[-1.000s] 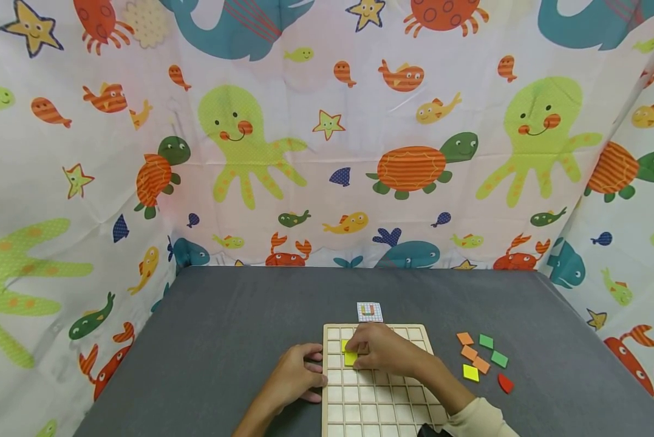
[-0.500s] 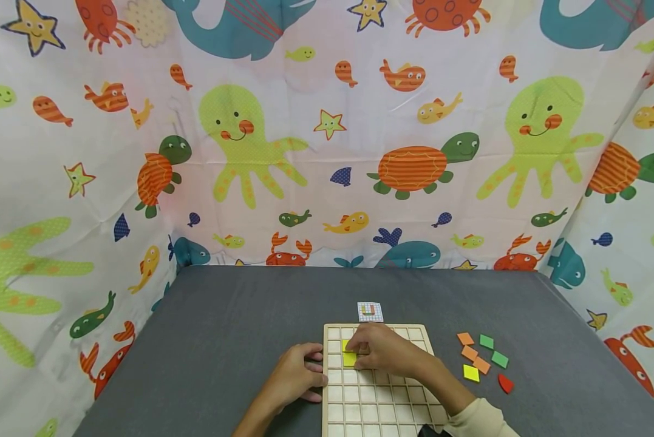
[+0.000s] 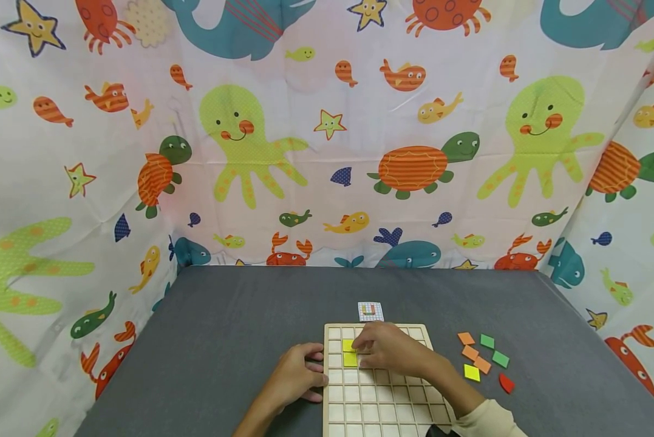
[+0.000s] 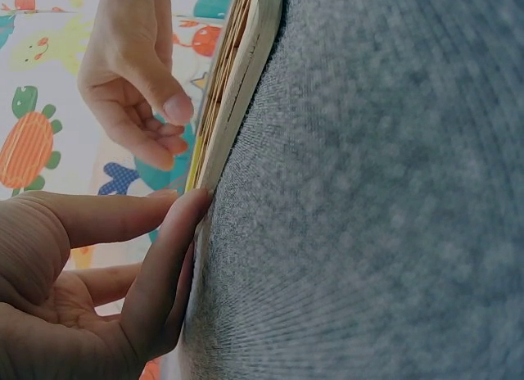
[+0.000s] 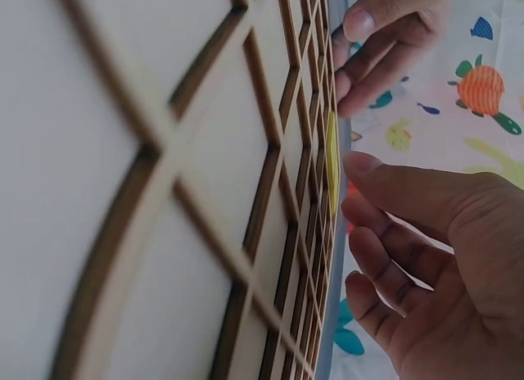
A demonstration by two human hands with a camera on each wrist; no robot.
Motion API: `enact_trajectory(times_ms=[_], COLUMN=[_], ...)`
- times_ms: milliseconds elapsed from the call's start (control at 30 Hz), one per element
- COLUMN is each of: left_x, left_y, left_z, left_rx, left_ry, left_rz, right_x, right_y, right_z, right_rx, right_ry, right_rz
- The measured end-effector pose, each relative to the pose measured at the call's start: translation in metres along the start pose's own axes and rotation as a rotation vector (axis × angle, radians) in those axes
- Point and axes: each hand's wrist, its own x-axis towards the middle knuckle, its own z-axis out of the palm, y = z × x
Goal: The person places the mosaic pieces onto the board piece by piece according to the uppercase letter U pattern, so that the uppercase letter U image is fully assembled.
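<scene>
My right hand (image 3: 395,349) hovers close over the upper part of a wooden grid board (image 3: 378,413). In the right wrist view its thumb and loosely bent fingers hold nothing. Beside its fingertips, two yellow square tiles (image 3: 350,359) lie in neighbouring cells, one above the other, near the board's left side. My left hand (image 3: 296,373) rests at the board's left edge, its fingertips touching the side. The left wrist view shows a finger (image 4: 168,257) against the board's edge (image 4: 237,101) and the thumb close by.
Right of the board lie several orange tiles (image 3: 470,352), two green tiles (image 3: 500,359), a yellow tile (image 3: 471,372) and a red rounded piece (image 3: 506,383). A small pattern card (image 3: 370,311) lies behind the board on the grey table (image 3: 261,303). A printed sea-animal curtain (image 3: 310,164) surrounds it.
My right hand has let go of the upper yellow tile and shifted slightly right, so more of both yellow tiles shows. The left hand stays at the board's edge.
</scene>
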Motion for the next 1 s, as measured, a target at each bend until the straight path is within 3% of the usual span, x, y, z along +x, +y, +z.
enact_trajectory(times_ms=[533, 1000], left_x=[0.001, -0.001], left_y=[-0.001, 0.0], left_z=[-0.001, 0.0], left_rx=[0.004, 0.01], left_ry=[-0.005, -0.004], left_rz=[-0.021, -0.009], right_x=[-0.052, -0.094], right_y=[0.025, 0.047], right_z=[-0.03, -0.051], right_rx=[0.044, -0.037], right_ry=[0.068, 0.17], right_rz=[0.071, 0.159])
